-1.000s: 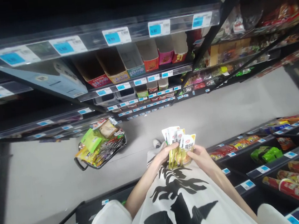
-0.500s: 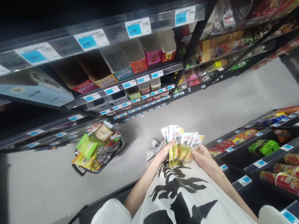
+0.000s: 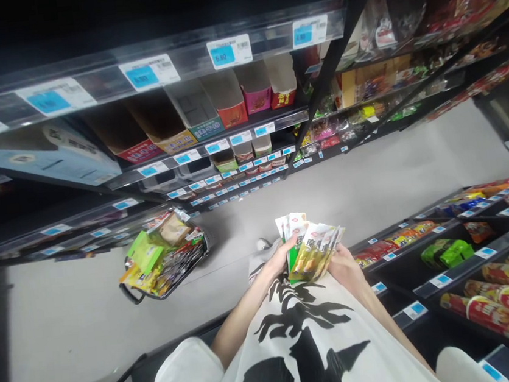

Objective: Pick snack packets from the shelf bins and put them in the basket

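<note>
Just in front of my shirt, both hands hold flat snack packets. My left hand (image 3: 284, 255) is closed on white-and-green snack packets (image 3: 291, 226), its thumb lying across their front. A fan of white-and-yellow snack packets (image 3: 313, 255) overlaps them, and my right hand (image 3: 340, 262) grips this fan at its right edge. Dark printed characters show on the fronts. Some packets are covered by the ones on top, and most of my right fingers are hidden behind the fan.
A shopping basket (image 3: 160, 296) full of bagged snacks stands on the grey floor (image 3: 228, 286) at left. Shelves with open cardboard boxes (image 3: 231, 114) and price tags run along the far side. Red canisters (image 3: 493, 314) and a green bag (image 3: 443, 253) fill the right shelves.
The yellow packets have been gathered closer together toward my right hand. Green packets now show under my left thumb. The view has shifted slightly.
</note>
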`<state>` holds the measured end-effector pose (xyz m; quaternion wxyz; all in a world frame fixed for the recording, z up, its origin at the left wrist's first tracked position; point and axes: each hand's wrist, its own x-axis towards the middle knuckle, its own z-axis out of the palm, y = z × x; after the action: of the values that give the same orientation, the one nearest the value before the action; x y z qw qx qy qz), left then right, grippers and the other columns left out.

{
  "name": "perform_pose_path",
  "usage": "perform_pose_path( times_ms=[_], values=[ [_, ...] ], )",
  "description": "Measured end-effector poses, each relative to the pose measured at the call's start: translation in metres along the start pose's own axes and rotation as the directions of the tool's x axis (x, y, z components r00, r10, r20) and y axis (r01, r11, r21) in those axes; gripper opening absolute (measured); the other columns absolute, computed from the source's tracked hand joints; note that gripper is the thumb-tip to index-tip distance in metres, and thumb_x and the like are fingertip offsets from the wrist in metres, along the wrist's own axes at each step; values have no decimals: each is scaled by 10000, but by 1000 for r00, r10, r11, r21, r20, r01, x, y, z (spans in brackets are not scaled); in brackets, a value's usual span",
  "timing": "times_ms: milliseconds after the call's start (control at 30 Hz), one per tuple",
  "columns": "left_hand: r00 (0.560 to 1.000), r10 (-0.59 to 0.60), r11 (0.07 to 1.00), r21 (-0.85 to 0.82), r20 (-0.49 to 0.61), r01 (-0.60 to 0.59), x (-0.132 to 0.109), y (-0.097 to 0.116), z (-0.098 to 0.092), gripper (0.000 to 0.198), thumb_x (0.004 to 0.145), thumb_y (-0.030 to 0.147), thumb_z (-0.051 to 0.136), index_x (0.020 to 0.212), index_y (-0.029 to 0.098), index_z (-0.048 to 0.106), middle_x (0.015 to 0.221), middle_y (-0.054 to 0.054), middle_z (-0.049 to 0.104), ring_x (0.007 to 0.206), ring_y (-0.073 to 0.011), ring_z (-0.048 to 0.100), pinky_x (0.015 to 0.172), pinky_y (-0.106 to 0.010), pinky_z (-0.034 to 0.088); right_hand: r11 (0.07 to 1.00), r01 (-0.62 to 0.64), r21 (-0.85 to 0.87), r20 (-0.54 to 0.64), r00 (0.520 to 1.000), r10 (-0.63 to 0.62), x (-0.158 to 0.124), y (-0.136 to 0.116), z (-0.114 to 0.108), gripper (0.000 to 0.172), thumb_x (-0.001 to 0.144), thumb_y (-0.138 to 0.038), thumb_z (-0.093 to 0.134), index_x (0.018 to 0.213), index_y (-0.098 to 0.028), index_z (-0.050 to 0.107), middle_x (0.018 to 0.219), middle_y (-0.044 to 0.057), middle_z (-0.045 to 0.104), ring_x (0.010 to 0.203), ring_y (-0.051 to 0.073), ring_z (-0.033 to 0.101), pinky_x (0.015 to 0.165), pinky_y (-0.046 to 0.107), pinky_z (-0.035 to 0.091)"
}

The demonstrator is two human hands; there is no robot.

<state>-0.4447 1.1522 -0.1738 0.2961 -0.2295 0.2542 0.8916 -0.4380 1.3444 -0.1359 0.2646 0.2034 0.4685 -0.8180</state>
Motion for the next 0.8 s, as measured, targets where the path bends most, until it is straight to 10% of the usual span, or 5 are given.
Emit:
perform_pose_path(
  times_ms=[467,800],
  values=[
    [969,245,815,533,40,-228,-13,18,18,678,624,334,879,1222,150,618,1174,-103,697,1095,-292,645,993,-394,496,998,-43,-41,-29,999,42,22,3,16,431,703,-188,684,1128,-260,682,990,13,741,905,228,681,899,382,529],
    [939,336,763,606,-72,-227,-20,21,30,518,690,324,843,1129,142,634,1080,-96,697,1045,-298,632,977,-404,472,992,-90,-88,59,994,96,16,1,16,481,691,-373,781,1147,-286,656,1139,32,727,1029,276,696,931,439,543]
  ],
)
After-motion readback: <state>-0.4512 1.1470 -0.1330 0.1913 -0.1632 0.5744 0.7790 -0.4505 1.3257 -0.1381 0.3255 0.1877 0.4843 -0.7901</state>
